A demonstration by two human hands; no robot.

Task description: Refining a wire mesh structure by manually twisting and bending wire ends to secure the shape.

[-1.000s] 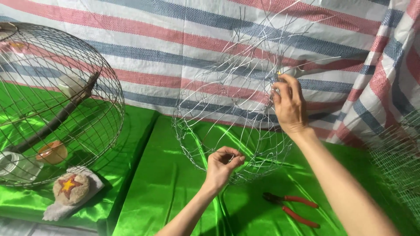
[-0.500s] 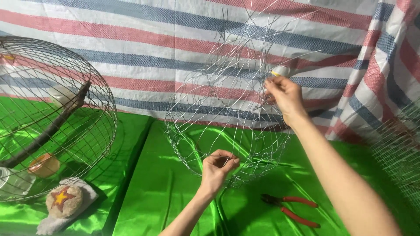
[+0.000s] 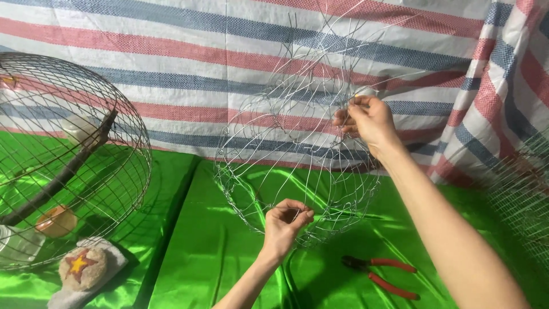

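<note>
A half-woven round cage of thin silver wire [image 3: 286, 143] hangs in mid-air over the green satin cloth [image 3: 217, 252]. My left hand [image 3: 285, 222] pinches a wire at the cage's lower rim, fingers closed on it. Up at the cage's right side, my right hand [image 3: 369, 121] grips the wire frame, with a small pale object partly showing above its fingers. Loose wire ends stick up from the top of the cage.
A finished round wire cage [image 3: 68, 160] with a wooden perch and small cups stands at left. A round cushion with a star [image 3: 83, 268] lies in front of it. Red-handled pliers [image 3: 380, 274] lie on the cloth. Wire mesh [image 3: 523, 194] at right; striped tarp [image 3: 171, 46] behind.
The view has shifted slightly left and down. My right hand has moved a little along the cage's upper right side. My left hand stays on the lower rim.
</note>
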